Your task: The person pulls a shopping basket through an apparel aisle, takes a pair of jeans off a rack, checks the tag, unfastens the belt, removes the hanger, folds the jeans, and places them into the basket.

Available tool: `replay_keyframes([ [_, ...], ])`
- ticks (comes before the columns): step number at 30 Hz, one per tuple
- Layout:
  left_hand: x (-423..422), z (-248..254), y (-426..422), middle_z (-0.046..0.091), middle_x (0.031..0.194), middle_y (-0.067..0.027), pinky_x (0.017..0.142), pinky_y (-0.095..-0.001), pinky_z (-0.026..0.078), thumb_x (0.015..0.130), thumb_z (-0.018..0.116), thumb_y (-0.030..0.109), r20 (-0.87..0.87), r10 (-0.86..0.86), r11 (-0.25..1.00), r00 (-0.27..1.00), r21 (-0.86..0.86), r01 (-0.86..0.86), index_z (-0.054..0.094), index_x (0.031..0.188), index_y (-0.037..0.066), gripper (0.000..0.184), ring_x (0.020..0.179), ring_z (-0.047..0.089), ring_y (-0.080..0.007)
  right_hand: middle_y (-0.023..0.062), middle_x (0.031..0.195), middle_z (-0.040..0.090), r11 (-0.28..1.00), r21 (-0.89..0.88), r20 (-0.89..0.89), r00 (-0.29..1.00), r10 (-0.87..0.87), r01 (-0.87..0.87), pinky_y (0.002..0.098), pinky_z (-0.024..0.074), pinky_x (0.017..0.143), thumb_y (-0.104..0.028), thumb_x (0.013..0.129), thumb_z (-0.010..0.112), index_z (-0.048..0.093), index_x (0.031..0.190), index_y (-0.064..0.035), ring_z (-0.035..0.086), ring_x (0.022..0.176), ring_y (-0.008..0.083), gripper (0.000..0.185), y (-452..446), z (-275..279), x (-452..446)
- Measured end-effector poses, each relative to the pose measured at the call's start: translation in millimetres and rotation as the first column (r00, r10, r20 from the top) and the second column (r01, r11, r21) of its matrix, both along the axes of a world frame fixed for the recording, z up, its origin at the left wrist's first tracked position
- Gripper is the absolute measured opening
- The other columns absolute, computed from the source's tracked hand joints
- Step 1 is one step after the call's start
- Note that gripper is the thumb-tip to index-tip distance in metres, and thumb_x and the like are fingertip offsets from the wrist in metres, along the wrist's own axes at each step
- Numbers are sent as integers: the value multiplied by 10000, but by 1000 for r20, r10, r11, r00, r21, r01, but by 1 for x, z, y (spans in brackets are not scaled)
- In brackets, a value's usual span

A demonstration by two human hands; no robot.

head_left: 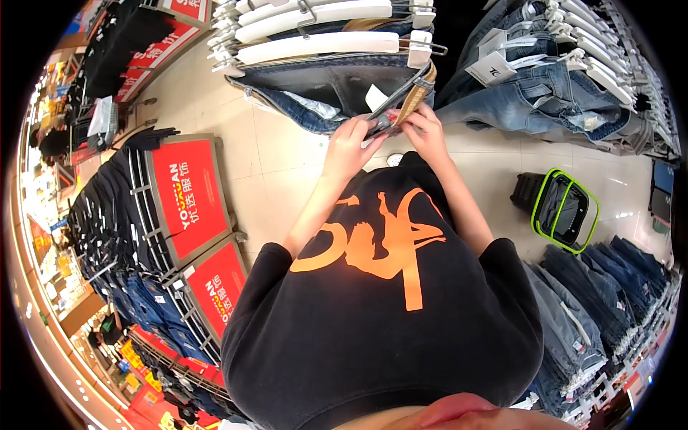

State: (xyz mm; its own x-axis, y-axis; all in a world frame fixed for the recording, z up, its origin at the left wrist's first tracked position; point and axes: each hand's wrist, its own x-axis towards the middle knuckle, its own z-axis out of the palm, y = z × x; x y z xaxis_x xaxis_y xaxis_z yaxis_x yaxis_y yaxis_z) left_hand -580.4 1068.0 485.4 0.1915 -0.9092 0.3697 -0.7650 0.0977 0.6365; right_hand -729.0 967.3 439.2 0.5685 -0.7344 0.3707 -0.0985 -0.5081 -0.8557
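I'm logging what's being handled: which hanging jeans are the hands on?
The front jeans at top centre: the left hand and right hand both hold them. The upper-right jeans hang apart, in neither hand.

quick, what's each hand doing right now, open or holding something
Left hand: closed on the jeans near the waist.
Right hand: closed on the tan strap.

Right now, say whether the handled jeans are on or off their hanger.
On. The jeans hang from clips at both ends of the white hanger.
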Motion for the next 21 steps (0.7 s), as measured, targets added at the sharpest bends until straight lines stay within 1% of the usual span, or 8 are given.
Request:
replay_keyframes([
  [2,5,2,4,589,836,-111,633,-329,468,709,661,162,-2,-31,1000,1000,1,31,557,905,26,260,715,575,-288,66,900,550,1000,-13,-11,1000,19,-20,308,427,734,-7,633,645,673,878,-111,503,861,217,268,1,6,5],
  [4,14,11,9,597,851,-119,655,-331,463,740,624,152,23,-96,995,995,3,96,561,945,31,246,724,572,-297,69,930,553,996,45,62,996,69,-72,310,429,765,-7,608,654,679,894,-132,503,886,217,312,4,8,11],
  [6,15,9,9,602,845,-125,666,-325,455,765,576,131,-93,-110,993,990,21,113,562,973,42,227,734,573,-298,77,974,557,992,88,93,992,82,-90,309,426,813,-20,585,671,679,913,-146,504,933,216,351,3,2,13],
  [9,14,15,11,607,831,-123,660,-305,449,787,520,86,-274,-109,987,956,82,136,552,1010,55,227,749,584,-273,84,907,507,999,4,121,992,41,-42,302,436,740,20,550,640,680,888,-119,521,843,215,368,8,-5,15],
  [14,11,22,11,619,794,-108,611,-275,445,788,502,47,-503,-31,977,863,168,133,521,1057,59,269,725,610,-215,106,894,521,988,-94,246,965,-93,120,323,431,728,-40,544,700,615,835,-41,526,846,249,303,19,-16,22],
  [16,10,24,12,623,783,-103,593,-270,448,784,515,51,-583,35,970,812,216,113,510,1073,63,289,696,617,-203,107,901,518,984,-115,291,951,-101,139,282,454,625,-34,565,711,567,783,-24,544,776,206,262,24,-11,25],
  [18,9,17,8,619,758,-99,583,-271,449,777,538,76,-553,1,982,833,157,103,513,1070,70,293,670,619,-207,106,901,519,980,-135,316,944,-99,149,221,456,525,-30,596,711,503,737,-20,556,704,157,252,24,-10,27],
  [21,11,17,5,617,744,-99,576,-275,454,771,574,117,-442,-79,979,893,133,152,520,1066,83,302,660,623,-212,111,900,519,994,-63,315,947,-62,86,221,461,523,-23,602,706,505,752,-13,561,690,152,251,23,-19,24],
])
